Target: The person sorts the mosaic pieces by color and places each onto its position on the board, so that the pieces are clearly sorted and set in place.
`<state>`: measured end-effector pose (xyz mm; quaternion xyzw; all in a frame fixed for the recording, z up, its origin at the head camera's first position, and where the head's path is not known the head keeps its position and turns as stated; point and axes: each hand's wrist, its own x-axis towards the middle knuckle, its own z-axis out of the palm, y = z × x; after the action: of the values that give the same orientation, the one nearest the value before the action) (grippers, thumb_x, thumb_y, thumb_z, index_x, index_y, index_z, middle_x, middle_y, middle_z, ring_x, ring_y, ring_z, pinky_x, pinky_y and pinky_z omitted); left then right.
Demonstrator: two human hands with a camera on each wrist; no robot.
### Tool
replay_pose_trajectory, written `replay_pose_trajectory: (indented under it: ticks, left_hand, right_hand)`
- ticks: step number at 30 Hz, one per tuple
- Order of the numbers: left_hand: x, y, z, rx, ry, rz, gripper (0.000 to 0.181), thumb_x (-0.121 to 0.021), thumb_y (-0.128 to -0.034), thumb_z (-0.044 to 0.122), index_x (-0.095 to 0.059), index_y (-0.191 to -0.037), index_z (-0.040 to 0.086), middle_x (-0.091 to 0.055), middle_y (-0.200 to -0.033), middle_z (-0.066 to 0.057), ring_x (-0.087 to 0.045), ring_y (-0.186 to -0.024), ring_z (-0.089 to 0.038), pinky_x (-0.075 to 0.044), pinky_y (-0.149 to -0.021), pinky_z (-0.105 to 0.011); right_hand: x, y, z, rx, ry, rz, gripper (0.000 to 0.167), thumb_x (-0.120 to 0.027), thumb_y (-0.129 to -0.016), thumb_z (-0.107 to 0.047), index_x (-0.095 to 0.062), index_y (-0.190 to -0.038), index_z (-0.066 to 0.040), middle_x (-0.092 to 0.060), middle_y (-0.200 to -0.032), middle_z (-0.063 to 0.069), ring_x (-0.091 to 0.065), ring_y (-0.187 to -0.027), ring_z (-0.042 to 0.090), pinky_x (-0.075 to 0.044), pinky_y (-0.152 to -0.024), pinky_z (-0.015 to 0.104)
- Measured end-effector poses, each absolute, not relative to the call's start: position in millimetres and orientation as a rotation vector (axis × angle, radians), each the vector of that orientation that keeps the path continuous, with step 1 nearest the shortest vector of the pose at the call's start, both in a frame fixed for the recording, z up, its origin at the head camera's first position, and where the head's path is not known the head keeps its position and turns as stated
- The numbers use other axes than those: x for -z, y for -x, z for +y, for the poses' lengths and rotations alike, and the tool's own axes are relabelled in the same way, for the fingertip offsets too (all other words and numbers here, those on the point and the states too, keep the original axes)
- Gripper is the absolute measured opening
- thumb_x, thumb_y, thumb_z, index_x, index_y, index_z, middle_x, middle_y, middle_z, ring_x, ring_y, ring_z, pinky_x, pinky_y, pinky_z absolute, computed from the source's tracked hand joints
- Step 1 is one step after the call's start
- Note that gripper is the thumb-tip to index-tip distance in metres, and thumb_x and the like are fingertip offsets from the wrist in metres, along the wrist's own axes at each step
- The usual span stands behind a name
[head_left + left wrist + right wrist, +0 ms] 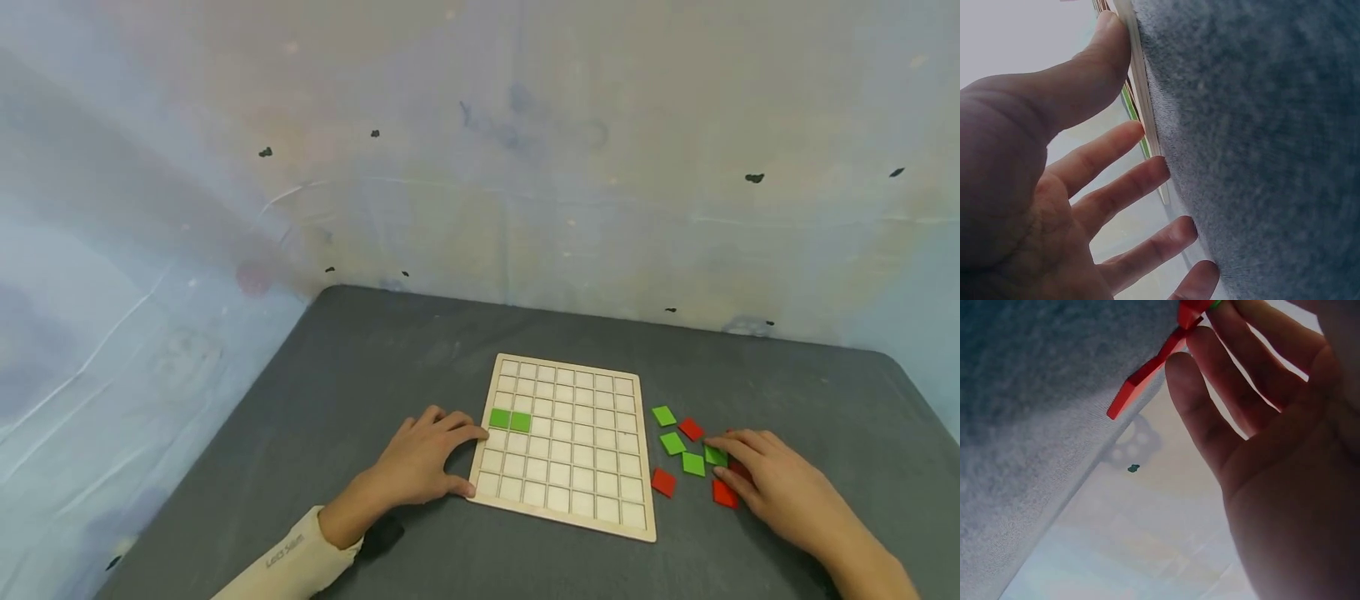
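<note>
Green tiles (520, 422) fill two left-edge squares on the wooden board (561, 451); the left hand (423, 457) spreads wide. Loose tiles (693, 463) wait past the board's right edge; I can't tell if the right hand (782, 485) pinches one.

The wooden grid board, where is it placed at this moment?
In the head view, the wooden grid board lies on the dark table, between the left hand at its left edge and the loose tiles on its right.
</note>
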<state>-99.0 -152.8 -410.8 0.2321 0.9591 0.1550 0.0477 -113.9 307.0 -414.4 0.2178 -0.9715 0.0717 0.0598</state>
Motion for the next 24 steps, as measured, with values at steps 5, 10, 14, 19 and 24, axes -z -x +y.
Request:
replay_pose_trajectory:
  ticks: [5, 10, 14, 19, 24]
  left_hand:
    - [411.1, 100.7, -152.8, -0.462, -0.704, 2.928, 0.071, -0.085, -0.0712, 0.048, -0.06, -0.135, 0.031, -0.056, -0.136, 0.005, -0.048, -0.115, -0.022, -0.042, -0.084, -0.051]
    - [411.2, 101.0, -154.1, -0.456, -0.689, 2.925, 0.07, -0.084, -0.0714, 0.048, -0.059, -0.135, 0.032, -0.055, -0.136, 0.006, -0.048, -0.116, -0.022, -0.042, -0.085, -0.05]
    - [411.3, 100.5, -153.8, -0.458, -0.685, 2.926, 0.07, -0.084, -0.0721, 0.048, -0.059, -0.136, 0.032, -0.055, -0.137, 0.006, -0.048, -0.117, -0.023, -0.042, -0.086, -0.05]
    - [410.8, 99.5, -152.8, -0.463, -0.696, 2.926, 0.07, -0.085, -0.0717, 0.047, -0.059, -0.135, 0.031, -0.055, -0.136, 0.006, -0.048, -0.116, -0.023, -0.042, -0.085, -0.05]
    - [410.8, 99.7, -152.0, -0.462, -0.698, 2.918, 0.071, -0.084, -0.0716, 0.048, -0.059, -0.136, 0.032, -0.055, -0.137, 0.006, -0.047, -0.117, -0.023, -0.041, -0.085, -0.05]
  right_hand:
    - [417.3, 115.9, 309.2, -0.22, -0.668, -2.913, 0.039, -0.081, -0.082, -0.02, -0.071, -0.119, -0.013, -0.066, -0.116, 0.01, -0.06, -0.107, 0.032, -0.052, -0.083, 0.055]
    - [419.7, 117.2, 309.4, -0.243, -0.67, -2.915, 0.039, -0.081, -0.083, -0.02, -0.07, -0.12, -0.013, -0.066, -0.117, 0.011, -0.06, -0.108, 0.034, -0.052, -0.084, 0.056]
    - [418.2, 117.7, 310.2, -0.268, -0.68, -2.9, 0.039, -0.081, -0.082, -0.018, -0.071, -0.119, -0.012, -0.066, -0.117, 0.012, -0.06, -0.108, 0.034, -0.052, -0.084, 0.055]
    - [417.0, 116.5, 311.4, -0.271, -0.681, -2.915, 0.04, -0.081, -0.082, -0.019, -0.07, -0.12, -0.011, -0.066, -0.117, 0.012, -0.06, -0.109, 0.034, -0.051, -0.085, 0.055]
    - [417.9, 113.6, 312.5, -0.273, -0.656, -2.948, 0.039, -0.08, -0.084, -0.021, -0.07, -0.121, -0.013, -0.066, -0.118, 0.011, -0.059, -0.11, 0.034, -0.051, -0.086, 0.055]
